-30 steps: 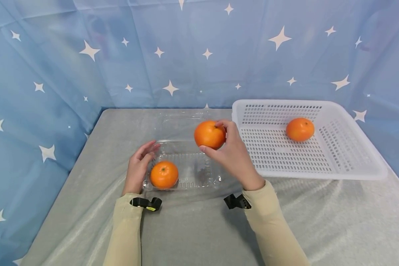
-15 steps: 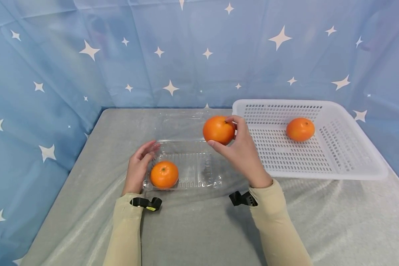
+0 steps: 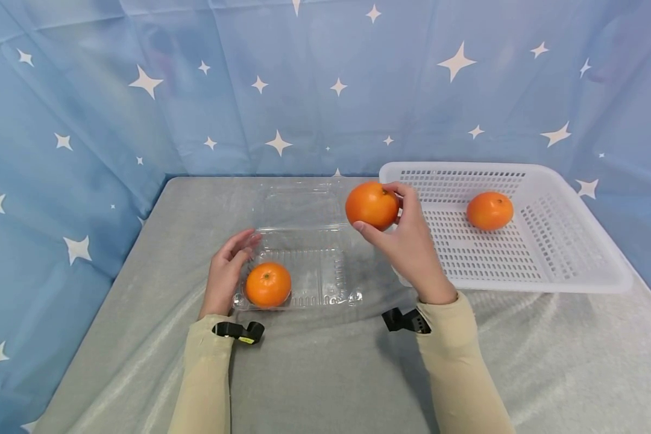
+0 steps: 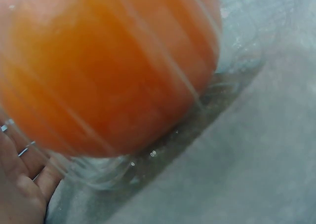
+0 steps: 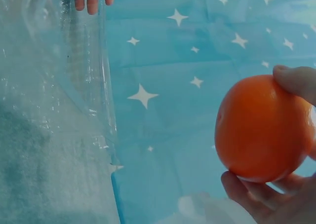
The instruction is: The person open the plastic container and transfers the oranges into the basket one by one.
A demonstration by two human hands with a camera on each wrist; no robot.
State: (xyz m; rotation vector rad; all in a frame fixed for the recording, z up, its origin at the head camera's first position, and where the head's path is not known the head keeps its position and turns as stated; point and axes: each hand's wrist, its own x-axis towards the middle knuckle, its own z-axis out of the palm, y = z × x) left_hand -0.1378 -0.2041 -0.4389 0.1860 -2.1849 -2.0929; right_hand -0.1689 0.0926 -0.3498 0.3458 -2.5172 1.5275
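Note:
My right hand (image 3: 415,256) grips an orange (image 3: 370,205) between thumb and fingers. It is held up between the clear plastic box and the white basket, overlapping the basket's left edge in the head view. The right wrist view shows the same orange (image 5: 261,130) pinched from two sides. My left hand (image 3: 228,265) rests with relaxed fingers at the left side of the clear plastic box (image 3: 306,277). In that box's front left part sits a second orange (image 3: 268,284), which fills much of the left wrist view, seen through the plastic wall.
The box's clear lid (image 3: 298,205) lies folded back behind it. On the right stands a white perforated basket (image 3: 618,277) with one orange (image 3: 490,211) inside. A grey cloth (image 3: 314,374) covers the table, and a blue star-patterned curtain (image 3: 304,78) hangs behind.
My right hand has carried its orange rightward and slightly away from me, from over the box toward the basket's left edge. The left hand and the boxed orange have stayed put.

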